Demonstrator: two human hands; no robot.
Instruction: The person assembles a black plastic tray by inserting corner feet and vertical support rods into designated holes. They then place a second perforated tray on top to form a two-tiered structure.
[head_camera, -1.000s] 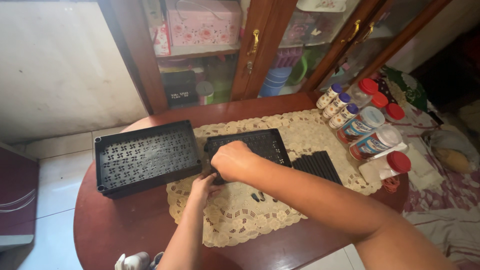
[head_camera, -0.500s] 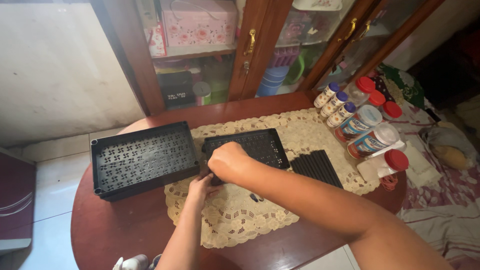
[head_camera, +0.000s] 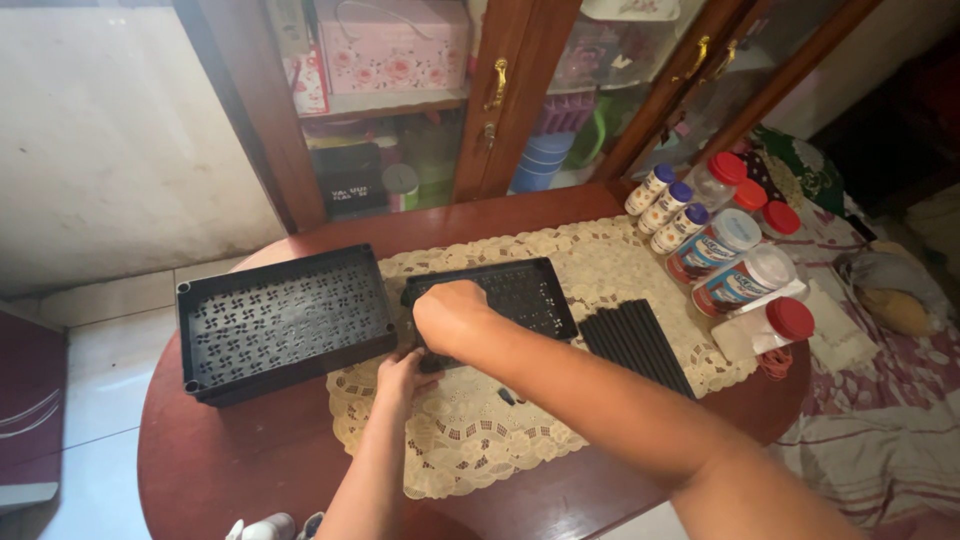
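While the right hand (head_camera: 452, 315) lay clenched over the near left corner of the smaller black tray (head_camera: 505, 295) on the lace mat (head_camera: 600, 265), the left hand (head_camera: 400, 375) gripped its near edge, beside the larger black tray (head_camera: 280, 320).

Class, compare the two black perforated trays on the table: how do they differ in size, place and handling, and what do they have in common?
The left tray looks larger and deeper than the middle tray. The left tray rests mostly on the bare wooden table, while the middle tray lies on the lace mat. No hand touches the left tray; the right hand and left hand are at the middle tray's near corner. Both are black, rectangular and perforated.
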